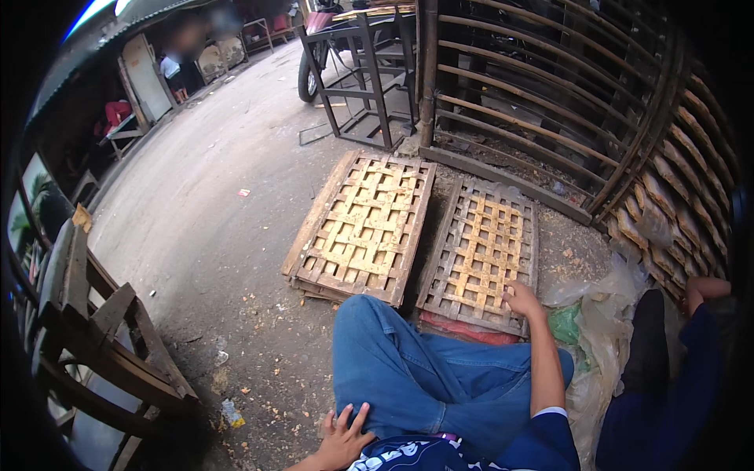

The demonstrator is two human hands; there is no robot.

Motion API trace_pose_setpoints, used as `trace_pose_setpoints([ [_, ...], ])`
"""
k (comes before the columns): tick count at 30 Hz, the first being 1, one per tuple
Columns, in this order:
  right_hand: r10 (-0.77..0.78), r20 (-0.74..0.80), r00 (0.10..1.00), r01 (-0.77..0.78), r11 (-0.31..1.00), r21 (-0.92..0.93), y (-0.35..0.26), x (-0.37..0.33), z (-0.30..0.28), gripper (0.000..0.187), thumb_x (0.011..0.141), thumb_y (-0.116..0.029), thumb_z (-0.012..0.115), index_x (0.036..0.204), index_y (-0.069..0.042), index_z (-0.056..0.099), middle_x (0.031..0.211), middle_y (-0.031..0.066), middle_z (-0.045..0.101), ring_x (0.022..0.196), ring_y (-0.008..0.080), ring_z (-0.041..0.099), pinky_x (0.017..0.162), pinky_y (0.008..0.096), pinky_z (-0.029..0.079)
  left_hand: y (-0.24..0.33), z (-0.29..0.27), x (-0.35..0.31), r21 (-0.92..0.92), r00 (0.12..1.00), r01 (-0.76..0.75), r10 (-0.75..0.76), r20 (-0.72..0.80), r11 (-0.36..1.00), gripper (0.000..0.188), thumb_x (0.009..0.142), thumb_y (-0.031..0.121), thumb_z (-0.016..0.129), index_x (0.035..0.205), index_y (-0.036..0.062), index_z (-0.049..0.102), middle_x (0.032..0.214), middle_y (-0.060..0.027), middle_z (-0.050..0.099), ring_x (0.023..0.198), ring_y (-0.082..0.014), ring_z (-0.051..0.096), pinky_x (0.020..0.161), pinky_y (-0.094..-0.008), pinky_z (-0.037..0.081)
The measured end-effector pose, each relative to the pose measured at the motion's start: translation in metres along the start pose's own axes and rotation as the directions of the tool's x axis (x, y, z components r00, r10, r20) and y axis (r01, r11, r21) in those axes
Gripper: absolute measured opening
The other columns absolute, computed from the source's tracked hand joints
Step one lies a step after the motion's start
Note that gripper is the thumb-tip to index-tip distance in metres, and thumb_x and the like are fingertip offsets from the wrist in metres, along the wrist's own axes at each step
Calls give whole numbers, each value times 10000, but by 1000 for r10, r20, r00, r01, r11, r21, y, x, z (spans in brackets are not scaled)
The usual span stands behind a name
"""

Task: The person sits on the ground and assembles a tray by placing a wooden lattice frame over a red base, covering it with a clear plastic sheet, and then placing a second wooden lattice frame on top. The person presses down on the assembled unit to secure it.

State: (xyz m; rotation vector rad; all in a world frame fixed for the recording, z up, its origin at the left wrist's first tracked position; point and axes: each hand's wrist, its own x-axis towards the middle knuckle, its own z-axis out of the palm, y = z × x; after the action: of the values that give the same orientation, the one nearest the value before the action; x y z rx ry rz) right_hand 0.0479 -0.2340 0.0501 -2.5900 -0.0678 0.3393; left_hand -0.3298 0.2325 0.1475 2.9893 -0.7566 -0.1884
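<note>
My left hand [344, 438] lies on my thigh near the lower edge, its fingers spread and nothing in it. My right hand [524, 300] is at the near right part of a woven bamboo lattice tray [479, 251] with a wooden frame. Its fingers are curled down against the strips; anything in them is hidden. Under this tray's near edge shows red material [471, 330]. Beside it on the left, a second lattice tray [365, 224] lies on top of a low stack. Yellowish crumbs cling to its strips.
A bamboo-slatted rack [542, 102] stands behind the trays, with a stack of rough-edged flat sheets [667, 204] at right. Plastic bags [601, 322] lie near my right arm. Another person's arm [707, 292] reaches in there. A wooden bench [102, 337] is at left, a metal frame [361, 86] farther back.
</note>
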Motion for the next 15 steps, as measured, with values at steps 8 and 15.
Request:
trace_pose_setpoints([
  [8,-74,-661,747,496,724,479,-131,-45,-93,353,957,-131,601,1278,15,602,1276,171,645,1208,265,606,1043,395,451,-2,-8,45,-33,998,-66,65,-14,997,104,828,285,612,763,207,632,1611,-146,310,1466,-438,234,1148,-643,2],
  [15,-590,-801,99,917,367,-157,-210,-148,-250,608,979,-350,536,1392,87,447,1309,255,574,1253,339,547,1074,472,412,-21,-5,44,-78,988,-134,139,66,988,125,845,315,611,736,256,629,1610,-97,326,1474,-406,214,1159,-627,2],
])
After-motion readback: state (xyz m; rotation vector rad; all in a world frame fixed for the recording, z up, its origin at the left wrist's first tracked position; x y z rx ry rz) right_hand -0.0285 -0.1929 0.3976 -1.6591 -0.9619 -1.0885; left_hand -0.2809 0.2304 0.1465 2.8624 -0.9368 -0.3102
